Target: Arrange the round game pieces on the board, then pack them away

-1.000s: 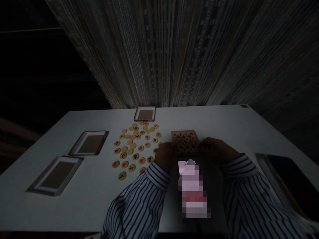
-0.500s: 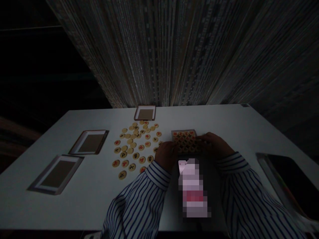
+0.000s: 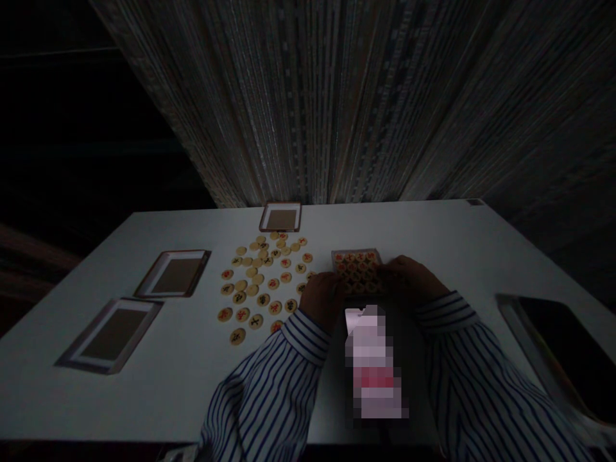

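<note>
Right hand shifted inward, left hand opposite, grips unclear, box of red-marked discs

The left forearm and right forearm reach forward toward the box. The left hand curls at its left side; the right hand arches at its right side, knuckles up, grip too dark to tell.

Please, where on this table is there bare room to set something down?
Widest free patch: far right, beyond the right hand and the dark flat object. Another: front left, between the nearest tray and the left sleeve. Crowded: the loose round pieces beside the left hand, and before the packed box, where a lit screen lies.
</note>
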A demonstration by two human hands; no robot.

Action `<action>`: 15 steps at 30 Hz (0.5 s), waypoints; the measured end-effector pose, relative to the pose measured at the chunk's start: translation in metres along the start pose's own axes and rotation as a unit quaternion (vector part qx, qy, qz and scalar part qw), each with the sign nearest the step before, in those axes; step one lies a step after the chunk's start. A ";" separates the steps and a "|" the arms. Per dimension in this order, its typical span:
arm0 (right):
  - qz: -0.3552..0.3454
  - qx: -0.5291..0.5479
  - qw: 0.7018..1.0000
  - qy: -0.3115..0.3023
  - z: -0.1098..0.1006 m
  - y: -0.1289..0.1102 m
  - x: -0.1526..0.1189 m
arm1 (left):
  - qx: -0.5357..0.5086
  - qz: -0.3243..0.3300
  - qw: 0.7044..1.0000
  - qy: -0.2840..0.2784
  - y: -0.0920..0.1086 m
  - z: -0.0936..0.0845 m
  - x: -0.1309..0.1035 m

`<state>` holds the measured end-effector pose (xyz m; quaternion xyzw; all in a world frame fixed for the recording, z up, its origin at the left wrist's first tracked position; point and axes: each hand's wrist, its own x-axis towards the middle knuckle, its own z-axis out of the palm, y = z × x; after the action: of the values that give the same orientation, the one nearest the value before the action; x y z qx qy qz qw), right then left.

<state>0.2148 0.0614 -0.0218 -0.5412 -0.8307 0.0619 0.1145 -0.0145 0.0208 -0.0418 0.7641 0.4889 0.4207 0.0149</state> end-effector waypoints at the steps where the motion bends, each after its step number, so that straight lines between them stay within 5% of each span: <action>1: 0.000 0.000 1.000 -0.002 0.000 0.000 0.000 | -0.002 0.001 1.000 -0.001 0.000 0.000 0.000; 15: 0.005 -0.001 1.000 -0.006 0.000 0.000 0.000 | 0.005 -0.011 0.999 -0.031 0.002 -0.004 0.002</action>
<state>0.2152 0.0613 -0.0217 -0.5448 -0.8290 0.0651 0.1084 -0.0151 0.0199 -0.0375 0.7713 0.4988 0.3940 0.0312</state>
